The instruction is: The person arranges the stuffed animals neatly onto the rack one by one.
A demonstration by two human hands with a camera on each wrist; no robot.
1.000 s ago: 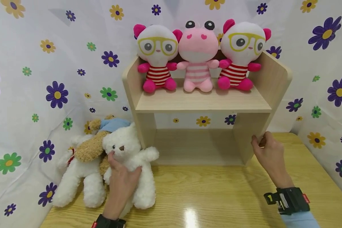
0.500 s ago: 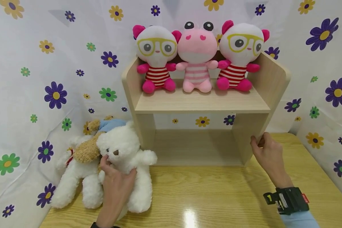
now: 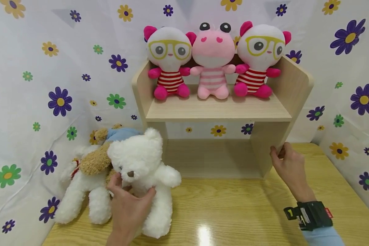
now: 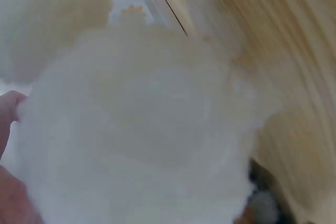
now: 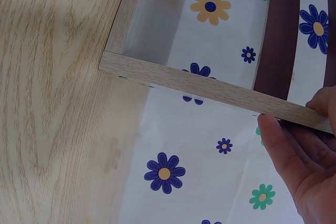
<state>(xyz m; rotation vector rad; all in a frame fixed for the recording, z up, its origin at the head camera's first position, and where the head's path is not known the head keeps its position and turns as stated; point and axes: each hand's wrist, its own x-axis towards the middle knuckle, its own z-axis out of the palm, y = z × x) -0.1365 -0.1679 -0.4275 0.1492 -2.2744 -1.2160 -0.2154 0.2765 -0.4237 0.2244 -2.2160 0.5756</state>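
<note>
Versus half a second ago: white bear [image 3: 147, 171] is nearer the person and a bit farther right, head now overlapping the side of the shelf [image 3: 218, 111]. Left hand [image 3: 129, 208] has come down with it. Right hand [image 3: 290, 167] unchanged, same spot on the shelf's edge.

Left fingers: part-curled, thumb spread off from them, gripping the bear across the chest. Right fingers: nearly together, pinching the shelf's side panel between thumb and fingers.

Bear: just beyond the left fingers, head above them, one leg right of the thumb. White fluffy fur, brown nose, dark eye, round ear. Head tipped left, one arm sticking out to the right. Can't tell if its feet touch the desk [image 3: 227, 212]. Left wrist view is mostly blurred white fur.

Left of and beyond the left fingers: brown toy [image 3: 95, 162] in a blue top, lying over another white toy [image 3: 101, 205] with a red ribbon.
</note>
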